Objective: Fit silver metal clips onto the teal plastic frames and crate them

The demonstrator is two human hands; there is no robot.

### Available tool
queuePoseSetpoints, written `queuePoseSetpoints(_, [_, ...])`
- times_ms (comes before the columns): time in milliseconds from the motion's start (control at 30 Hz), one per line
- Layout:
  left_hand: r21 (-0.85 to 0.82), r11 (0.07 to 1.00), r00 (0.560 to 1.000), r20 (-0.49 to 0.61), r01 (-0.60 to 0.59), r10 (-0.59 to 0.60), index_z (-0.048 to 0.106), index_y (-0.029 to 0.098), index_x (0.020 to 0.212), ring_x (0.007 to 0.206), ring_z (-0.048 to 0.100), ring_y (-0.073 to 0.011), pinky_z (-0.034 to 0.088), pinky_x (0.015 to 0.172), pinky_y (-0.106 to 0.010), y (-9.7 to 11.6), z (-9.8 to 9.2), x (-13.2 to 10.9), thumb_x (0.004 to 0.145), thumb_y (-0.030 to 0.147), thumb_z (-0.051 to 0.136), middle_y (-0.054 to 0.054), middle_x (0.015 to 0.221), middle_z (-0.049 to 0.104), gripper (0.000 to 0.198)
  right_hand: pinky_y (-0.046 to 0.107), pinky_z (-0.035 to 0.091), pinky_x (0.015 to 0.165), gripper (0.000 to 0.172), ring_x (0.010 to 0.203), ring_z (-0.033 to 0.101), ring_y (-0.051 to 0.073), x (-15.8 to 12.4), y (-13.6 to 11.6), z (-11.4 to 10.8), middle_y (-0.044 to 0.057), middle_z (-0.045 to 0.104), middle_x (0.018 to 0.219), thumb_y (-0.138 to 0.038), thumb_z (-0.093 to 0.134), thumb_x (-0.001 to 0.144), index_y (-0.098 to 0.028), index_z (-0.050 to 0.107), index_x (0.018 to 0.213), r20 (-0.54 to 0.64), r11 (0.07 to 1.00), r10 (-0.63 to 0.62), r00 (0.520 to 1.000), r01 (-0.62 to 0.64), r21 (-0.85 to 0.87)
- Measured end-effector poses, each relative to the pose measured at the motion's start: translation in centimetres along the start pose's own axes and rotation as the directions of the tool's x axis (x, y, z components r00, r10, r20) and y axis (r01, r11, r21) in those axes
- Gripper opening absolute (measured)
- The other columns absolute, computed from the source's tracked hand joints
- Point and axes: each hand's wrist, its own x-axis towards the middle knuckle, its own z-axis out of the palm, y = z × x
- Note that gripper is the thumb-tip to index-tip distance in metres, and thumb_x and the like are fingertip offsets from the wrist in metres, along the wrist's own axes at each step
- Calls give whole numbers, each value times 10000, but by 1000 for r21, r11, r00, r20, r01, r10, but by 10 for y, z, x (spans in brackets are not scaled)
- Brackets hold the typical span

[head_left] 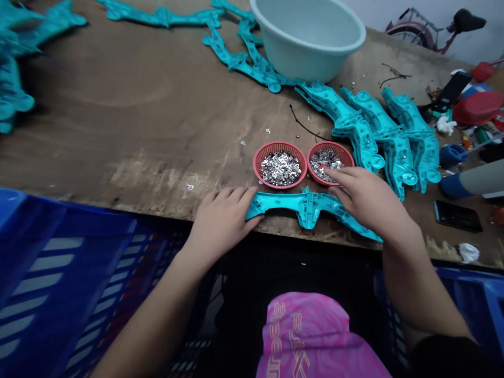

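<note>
A turquoise plastic part (311, 206), long and curved, lies along the table's near edge. My left hand (224, 218) grips its left end, fingers over the top and thumb at the lower side. Above the part's right half, my right hand (364, 199) reaches with its fingertips into the right red basket (350, 152), which holds small shiny metal pieces (325, 160). Whether those fingers pinch a piece is too small to make out. Beside it stands the left red basket (256, 165), fuller with similar metal clips (281, 169).
More turquoise parts lie at right (378, 123), far back (236, 58) and left (16, 58). A large pale basin (311, 52) stands at the back. A phone (458, 216) and crumpled tissue (469, 253) lie right. Blue crates (35, 252) flank the table's near edge.
</note>
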Motion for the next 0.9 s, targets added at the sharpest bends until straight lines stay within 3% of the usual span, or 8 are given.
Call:
queuePoseSetpoints(133, [-36,998,989,-142,-55,50,492,129,1697,1533,574,-486,461,1240,-651,10,-11,-6,1036,491,762,-244,1667,610,801,424,594,979,396,1213,767,353,62,4,-10,138,830,1329,-167,566,1093,-245,841,1367,25,998,-9,1000,11,-68])
queuePoseSetpoints(200, [-75,982,965,-212,-171,152,547,120,1659,1572,550,-460,415,1303,-640,25,-11,-7,1046,515,753,-232,1684,603,757,417,585,966,386,1162,780,355,90,16,4,160,841,1273,-128,626,1036,-225,853,1332,107,991,53,993,-39,-130])
queuePoseSetpoints(300, [-140,890,874,-305,-433,378,636,150,1588,1591,558,-375,388,1349,-560,60,3,0,1078,532,711,-178,1674,634,641,413,574,1037,414,1234,760,352,112,39,35,184,806,1387,-138,694,989,-174,828,1380,190,990,42,981,-15,-138])
queuePoseSetpoints(400, [-143,823,810,-331,-550,484,649,142,1579,1612,540,-361,399,1342,-562,92,28,13,1085,534,699,-162,1679,635,633,381,557,1058,314,1205,760,307,113,54,57,158,830,1314,-157,663,1008,-156,863,1250,174,998,-6,985,16,-52])
queuePoseSetpoints(500, [-106,832,806,-342,-544,484,678,142,1542,1621,532,-371,417,1325,-592,107,52,23,1097,440,679,-151,1695,622,536,380,553,982,241,1071,765,297,108,60,62,135,853,1124,-169,656,1004,-162,873,1111,151,1000,-7,989,8,-6])
queuePoseSetpoints(567, [-87,839,797,-375,-538,473,693,156,1526,1624,534,-358,433,1316,-577,107,63,26,1103,379,657,-133,1707,615,480,389,547,970,226,1059,757,304,105,62,58,145,845,1115,-163,656,991,-157,863,1081,113,1000,-19,993,17,22])
queuePoseSetpoints(733, [-77,833,771,-433,-548,467,717,169,1501,1643,519,-350,441,1325,-562,102,70,22,1107,372,642,-131,1718,605,450,393,545,917,166,963,753,298,95,70,43,121,845,1036,-213,700,958,-175,848,1023,-34,994,48,998,-44,101])
queuePoseSetpoints(900, [-51,804,712,-502,-592,492,666,144,1579,1659,498,-371,343,1411,-605,110,68,28,1101,421,645,-157,1753,558,553,366,538,812,172,822,735,261,84,79,32,84,833,919,-275,746,936,-186,850,1039,-95,979,93,991,-74,191])
